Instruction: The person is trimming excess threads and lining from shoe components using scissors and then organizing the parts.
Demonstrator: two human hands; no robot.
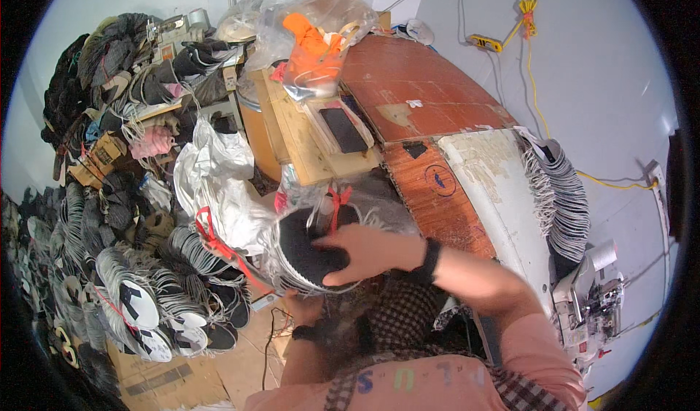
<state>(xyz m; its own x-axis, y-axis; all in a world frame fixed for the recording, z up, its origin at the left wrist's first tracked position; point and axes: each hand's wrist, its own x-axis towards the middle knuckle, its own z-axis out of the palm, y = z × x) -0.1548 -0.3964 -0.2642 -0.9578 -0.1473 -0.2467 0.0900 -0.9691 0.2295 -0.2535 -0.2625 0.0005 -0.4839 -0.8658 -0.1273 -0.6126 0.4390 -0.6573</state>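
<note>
A stack of black shoe soles (302, 247) with pale cord-like edges is in front of me, with a red strip (338, 205) at its far side. My right hand (375, 254) reaches over it from the right, thumb and fingers apart, fingertips at the black top surface. Below the near edge of the stack is my left hand (305, 309), close to or touching its underside. The left fingers are mostly hidden beneath the stack. A crumpled white sack (215, 170) lies against the stack's left side, and a second red strip (226, 247) runs along there.
Tied sole bundles (142, 309) and dark piles crowd the left. A phone (343, 130) lies on a wooden board (292, 130) beside an orange bag (317, 57). Rightward are a red-brown tabletop (430, 83), another sole bundle (565, 200) and a sewing machine (590, 302).
</note>
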